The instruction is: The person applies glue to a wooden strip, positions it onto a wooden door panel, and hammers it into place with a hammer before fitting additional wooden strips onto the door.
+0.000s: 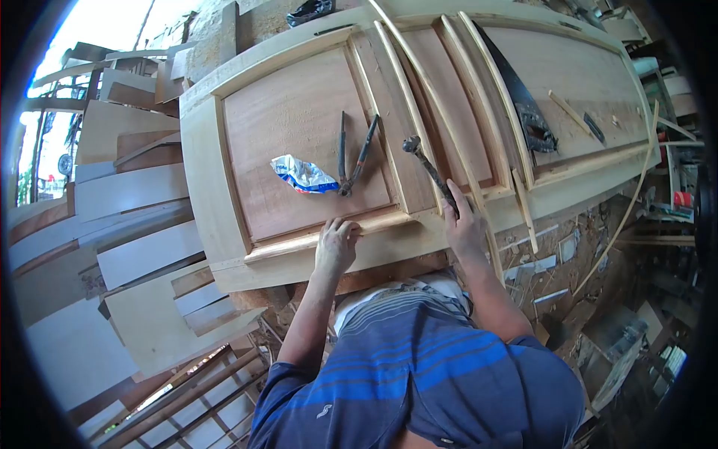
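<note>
A wooden panelled door (299, 97) lies flat in front of me. My right hand (461, 224) is wrapped round the handle of a hammer (430, 168), its head raised over the door, pointing away from me. My left hand (338, 241) rests at the near edge of the left panel, fingers curled together against a moulding strip (292, 245); whatever they pinch, if anything, is hidden. Beyond that hand, pincers (345, 185) lie with their handles spread, beside a crumpled white and blue plastic packet (301, 176).
Long thin wood strips (426, 71) lie across the door's middle. A handsaw (516, 93) and a short wood stick (570, 112) are on the right panel. Stacked boards (142, 191) fill the left side. Offcuts (540, 266) litter the floor at right.
</note>
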